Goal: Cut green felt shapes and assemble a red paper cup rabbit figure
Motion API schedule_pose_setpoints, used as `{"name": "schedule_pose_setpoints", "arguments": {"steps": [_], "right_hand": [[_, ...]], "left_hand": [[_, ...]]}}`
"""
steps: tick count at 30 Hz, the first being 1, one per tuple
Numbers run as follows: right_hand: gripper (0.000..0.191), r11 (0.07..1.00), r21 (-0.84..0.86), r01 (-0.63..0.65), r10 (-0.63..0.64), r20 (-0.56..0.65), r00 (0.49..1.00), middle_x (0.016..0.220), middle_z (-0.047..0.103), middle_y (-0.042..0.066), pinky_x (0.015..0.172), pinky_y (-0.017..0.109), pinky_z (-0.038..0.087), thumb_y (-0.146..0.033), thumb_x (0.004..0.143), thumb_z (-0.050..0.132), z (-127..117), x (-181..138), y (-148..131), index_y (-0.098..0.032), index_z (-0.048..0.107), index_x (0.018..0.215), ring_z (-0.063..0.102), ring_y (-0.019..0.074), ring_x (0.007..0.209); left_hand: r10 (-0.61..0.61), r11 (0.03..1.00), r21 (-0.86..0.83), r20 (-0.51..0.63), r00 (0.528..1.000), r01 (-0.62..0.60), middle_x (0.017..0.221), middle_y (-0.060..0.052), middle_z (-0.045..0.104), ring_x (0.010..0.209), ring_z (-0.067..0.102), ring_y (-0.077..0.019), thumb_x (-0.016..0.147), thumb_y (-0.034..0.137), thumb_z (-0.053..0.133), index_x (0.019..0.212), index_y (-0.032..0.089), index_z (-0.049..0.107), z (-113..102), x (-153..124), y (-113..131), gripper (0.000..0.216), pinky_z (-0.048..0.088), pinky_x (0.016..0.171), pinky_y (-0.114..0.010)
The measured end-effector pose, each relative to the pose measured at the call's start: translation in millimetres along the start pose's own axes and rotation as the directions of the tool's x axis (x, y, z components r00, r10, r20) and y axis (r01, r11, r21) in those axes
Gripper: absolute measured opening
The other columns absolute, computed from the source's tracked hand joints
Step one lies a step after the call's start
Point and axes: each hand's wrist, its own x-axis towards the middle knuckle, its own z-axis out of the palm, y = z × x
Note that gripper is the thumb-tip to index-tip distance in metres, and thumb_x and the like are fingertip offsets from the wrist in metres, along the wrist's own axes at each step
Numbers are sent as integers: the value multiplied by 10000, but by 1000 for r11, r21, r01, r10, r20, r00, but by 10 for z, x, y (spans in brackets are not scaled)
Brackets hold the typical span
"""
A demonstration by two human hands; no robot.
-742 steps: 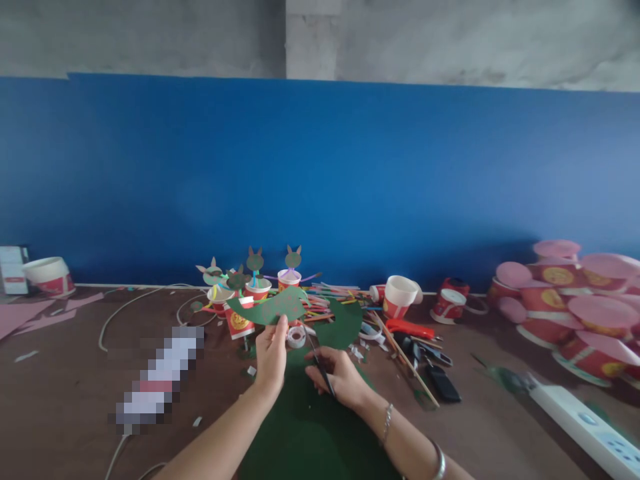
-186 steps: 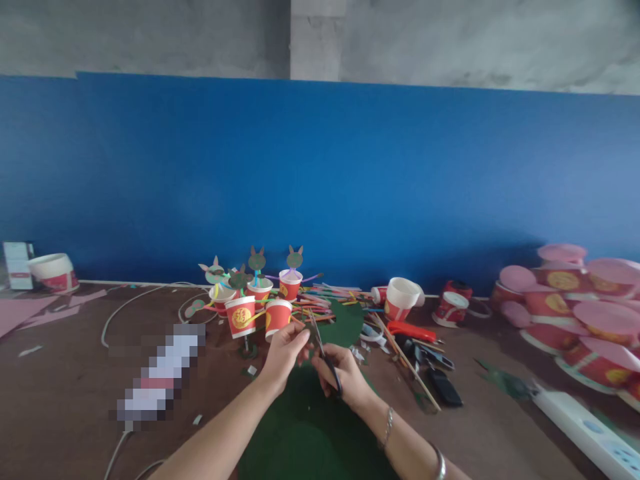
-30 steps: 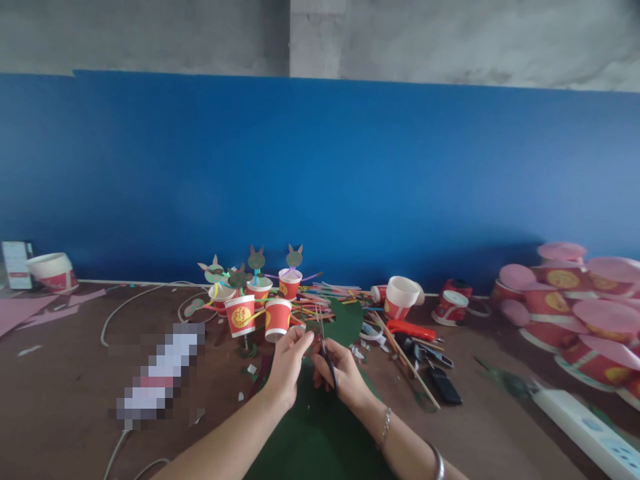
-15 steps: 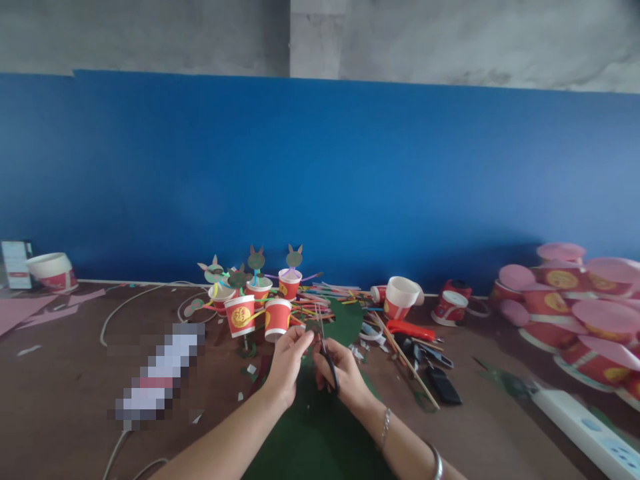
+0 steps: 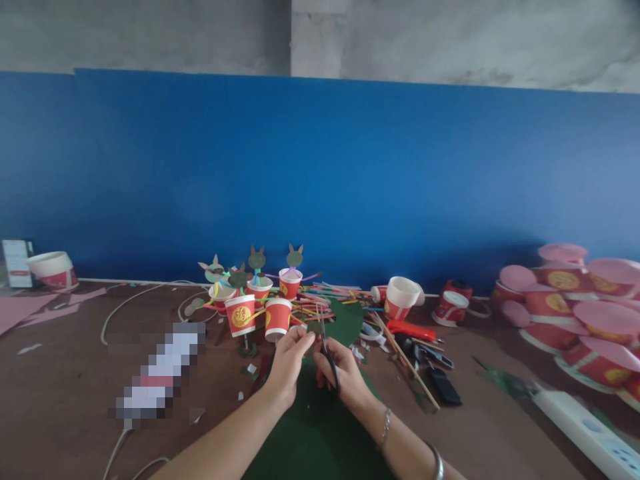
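My left hand (image 5: pixel 287 367) is closed in a pinch, thumb against fingers, on a small piece of dark green paper that its fingertips mostly hide. In my right hand (image 5: pixel 346 375) are black-handled scissors (image 5: pixel 331 365); their blades point away from me, just right of the left fingertips. Whether the blades touch the paper piece is hard to tell. A large dark green sheet (image 5: pixel 315 433) lies beneath both hands. Beyond my left hand stand red paper cups (image 5: pixel 278 319), several bearing paper animal heads (image 5: pixel 257 258) on coloured stems.
Coloured sticks (image 5: pixel 330 293) lie behind the hands. To the right are a white-rimmed cup (image 5: pixel 403 293), a red tool (image 5: pixel 411 330), a wooden stick (image 5: pixel 413 370), stacked cups with pink discs (image 5: pixel 607 320) and a power strip (image 5: pixel 585 427). A blue partition (image 5: pixel 320 180) bounds the table.
The small green paper piece at the left fingertips shows less than before. Both hands keep nearly the same place, and the scissors stay in my right hand.
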Motion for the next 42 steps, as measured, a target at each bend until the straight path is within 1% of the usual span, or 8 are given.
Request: {"name": "schedule_pose_setpoints", "arguments": {"steps": [5, 9, 14, 20, 26, 31, 34, 42], "right_hand": [[344, 1000, 1, -4, 4, -8, 1000, 434, 430, -83, 340, 165, 320, -478, 711, 626, 3, 9, 0, -175, 466, 681, 397, 56, 342], [343, 1000, 2, -8, 8, -17, 1000, 428, 424, -85, 339, 163, 314, -473, 711, 628, 2, 8, -5, -173, 466, 673, 376, 50, 336], [328, 1000, 4, -8, 8, -17, 1000, 419, 413, -89, 334, 165, 304, -462, 712, 628, -10, 1, -4, -171, 481, 683, 356, 48, 333], [303, 999, -2, -39, 39, -22, 999, 405, 399, -95, 316, 157, 289, -427, 701, 638, 12, 3, -42, -170, 481, 676, 360, 49, 323], [275, 999, 1, -37, 37, -20, 999, 401, 390, -96, 310, 156, 295, -403, 709, 617, 18, 6, -40, -172, 478, 654, 357, 48, 319], [273, 999, -9, -44, 44, -28, 999, 403, 394, -96, 307, 157, 299, -395, 696, 631, 17, 12, -39, -174, 476, 647, 355, 46, 311], [260, 999, -6, -47, 47, -22, 999, 397, 387, -99, 298, 155, 283, -388, 699, 621, 16, 15, -39, -175, 478, 656, 351, 46, 304], [215, 999, -6, -47, 47, -15, 999, 401, 380, -99, 288, 143, 286, -337, 708, 597, 22, 4, -54, -169, 477, 645, 349, 40, 309]], "left_hand": [[27, 999, 32, -65, 998, -25, 558, 49, 509, 490, 483, -86, 627, 376, 696, 595, 171, 470, -1, 18, 18, 307, 383, 499, -207], [52, 997, 61, -68, 996, -48, 602, 31, 552, 569, 495, -93, 648, 338, 683, 597, 168, 483, -17, 37, 8, 267, 365, 551, -196], [58, 996, 76, -70, 996, -52, 654, 8, 594, 588, 502, -104, 650, 354, 679, 618, 167, 507, -40, 52, -2, 256, 355, 567, -206], [88, 990, 114, -80, 993, -79, 689, -9, 615, 675, 531, -125, 674, 354, 666, 635, 162, 544, -57, 70, -10, 231, 367, 631, -216], [103, 989, 113, -109, 989, -91, 681, -5, 617, 677, 544, -128, 667, 351, 669, 626, 167, 545, -58, 76, -1, 225, 363, 621, -212], [99, 988, 125, -80, 992, -88, 698, -12, 627, 701, 552, -136, 668, 373, 666, 646, 168, 582, -48, 66, 15, 223, 373, 638, -217], [111, 986, 137, -100, 989, -96, 687, -9, 623, 694, 548, -134, 667, 371, 669, 646, 168, 590, -58, 72, 3, 219, 371, 634, -214], [117, 988, 112, -137, 984, -102, 618, 12, 583, 684, 534, -130, 647, 347, 685, 607, 169, 551, -64, 95, 14, 226, 363, 637, -217]]}}
